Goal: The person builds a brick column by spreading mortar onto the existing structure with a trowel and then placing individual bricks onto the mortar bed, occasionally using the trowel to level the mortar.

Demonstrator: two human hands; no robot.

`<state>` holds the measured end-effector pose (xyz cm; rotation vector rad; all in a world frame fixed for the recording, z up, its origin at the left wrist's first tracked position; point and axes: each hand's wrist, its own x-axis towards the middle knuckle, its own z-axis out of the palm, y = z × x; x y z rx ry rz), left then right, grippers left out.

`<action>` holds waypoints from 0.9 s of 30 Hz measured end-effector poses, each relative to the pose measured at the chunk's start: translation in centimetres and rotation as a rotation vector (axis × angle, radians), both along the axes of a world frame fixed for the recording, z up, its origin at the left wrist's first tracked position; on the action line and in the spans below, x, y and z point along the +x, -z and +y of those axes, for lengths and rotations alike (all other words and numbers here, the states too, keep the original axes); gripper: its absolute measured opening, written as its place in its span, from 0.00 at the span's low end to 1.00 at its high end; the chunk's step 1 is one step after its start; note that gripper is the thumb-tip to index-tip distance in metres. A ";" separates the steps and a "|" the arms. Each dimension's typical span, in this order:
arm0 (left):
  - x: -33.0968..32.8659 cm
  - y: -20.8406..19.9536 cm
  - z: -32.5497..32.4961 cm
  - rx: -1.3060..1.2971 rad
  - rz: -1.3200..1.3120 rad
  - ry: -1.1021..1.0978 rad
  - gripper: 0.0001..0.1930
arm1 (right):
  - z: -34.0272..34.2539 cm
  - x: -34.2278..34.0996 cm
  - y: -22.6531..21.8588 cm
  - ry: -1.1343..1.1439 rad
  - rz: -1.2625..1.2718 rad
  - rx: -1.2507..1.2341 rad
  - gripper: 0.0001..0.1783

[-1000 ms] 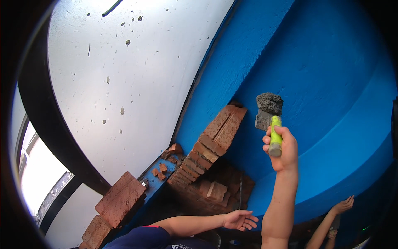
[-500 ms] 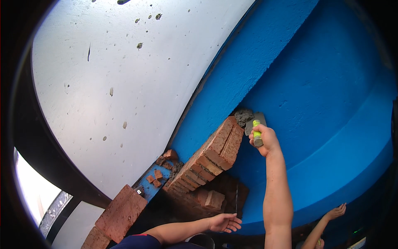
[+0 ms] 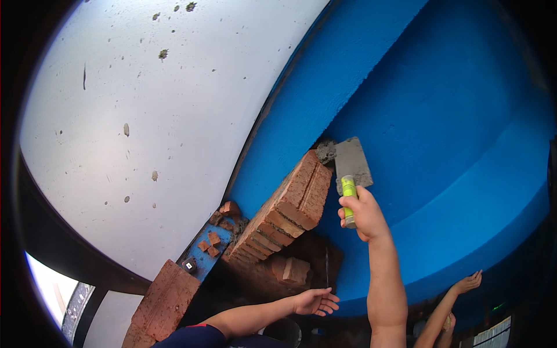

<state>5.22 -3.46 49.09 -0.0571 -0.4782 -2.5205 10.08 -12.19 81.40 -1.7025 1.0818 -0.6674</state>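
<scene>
My right hand (image 3: 365, 214) is wrapped around the yellow-green handle of a trowel (image 3: 353, 162). Its flat grey blade is smeared with mortar and stands close beside a lump of wet mortar (image 3: 326, 152). That lump sits at the far end of a row of red bricks (image 3: 293, 203), against the blue wall. Below, near the lower edge, my left hand (image 3: 316, 302) is open and empty, its fingers apart. Loose bricks (image 3: 296, 270) lie between it and the row.
On the blue ledge lie broken brick pieces (image 3: 212, 240) and a small black object (image 3: 189, 265). Large red bricks (image 3: 165, 298) stand at the lower left, beside a spattered white panel (image 3: 139, 116). Another person's hand (image 3: 467, 282) reaches in at the lower right.
My right hand has drawn lower, and the trowel blade now shows more fully beside the mortar lump. My left hand stays open. The view has shifted slightly, and the other person's arm has come further in.
</scene>
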 end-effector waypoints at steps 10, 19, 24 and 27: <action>-0.7 3.5 1.4 0.088 -0.166 0.007 0.27 | 6.1 -9.8 2.8 0.015 -0.613 -0.109 0.24; 3.6 15.2 11.9 0.342 -0.669 -0.088 0.19 | 21.8 -33.9 30.8 0.277 -0.073 0.324 0.09; 6.6 30.8 27.1 0.251 -1.466 -0.516 0.16 | 31.4 -45.3 47.8 0.341 0.259 0.603 0.08; 4.3 29.8 30.5 0.402 -1.848 -0.293 0.14 | 34.5 -49.6 56.3 0.421 0.407 0.775 0.16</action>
